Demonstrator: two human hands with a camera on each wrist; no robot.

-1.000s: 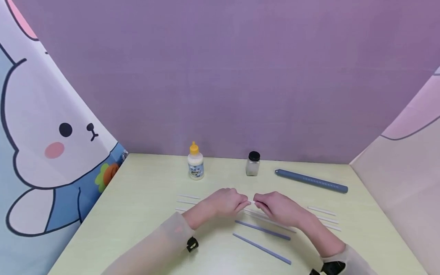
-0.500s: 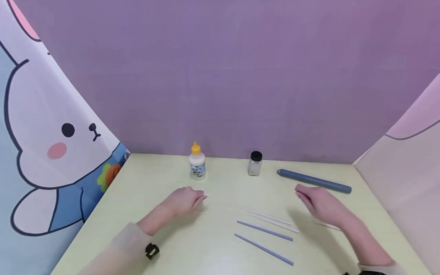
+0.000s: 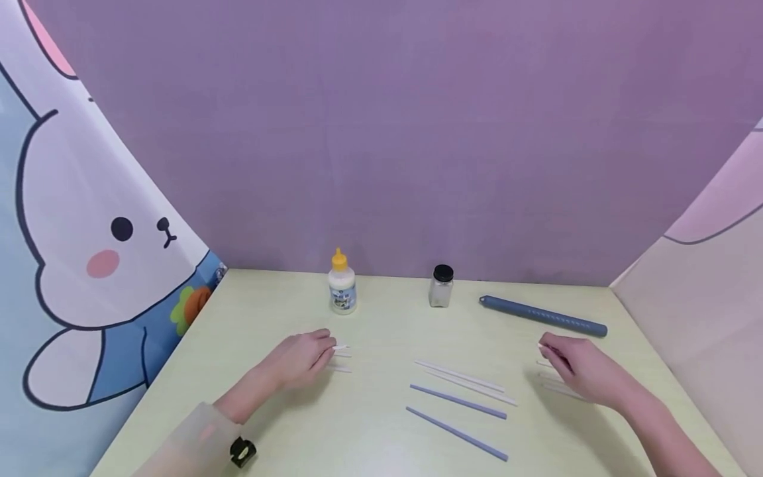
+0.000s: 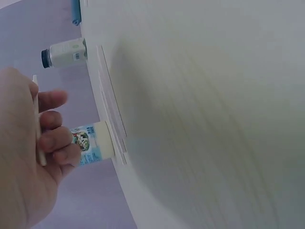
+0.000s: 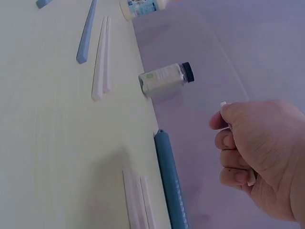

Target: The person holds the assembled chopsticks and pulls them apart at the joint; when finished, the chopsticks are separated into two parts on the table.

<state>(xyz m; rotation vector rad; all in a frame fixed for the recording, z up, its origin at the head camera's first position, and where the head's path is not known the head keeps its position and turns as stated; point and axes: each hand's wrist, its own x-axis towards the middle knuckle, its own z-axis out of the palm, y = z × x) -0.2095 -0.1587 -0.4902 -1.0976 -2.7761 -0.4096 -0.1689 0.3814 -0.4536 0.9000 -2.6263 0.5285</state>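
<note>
My left hand (image 3: 301, 358) holds a short white stick (image 4: 38, 124) between curled fingers and palm. It hovers over several short white pieces (image 4: 112, 105) lying on the left of the table. Across from it, my right hand (image 3: 587, 371) grips another short white stick (image 5: 251, 177), whose two ends peek out of the curled fingers. More white pieces (image 5: 136, 200) lie under that hand, partly hidden by it in the head view. Between the hands lie long white sticks (image 3: 465, 381) side by side, with two tapered blue sticks (image 3: 457, 401) nearer to me.
A white bottle with a yellow nozzle (image 3: 342, 288) stands at the back left. Right of it is a small clear jar with a black lid (image 3: 441, 291). A blue-grey rod (image 3: 544, 317) lies at the back right. A purple backdrop (image 3: 381, 132) rises behind the table.
My hands were close together at the middle with a bit of white between them. They have parted left and right, each with a short white stick, and now hover above the side piles.
</note>
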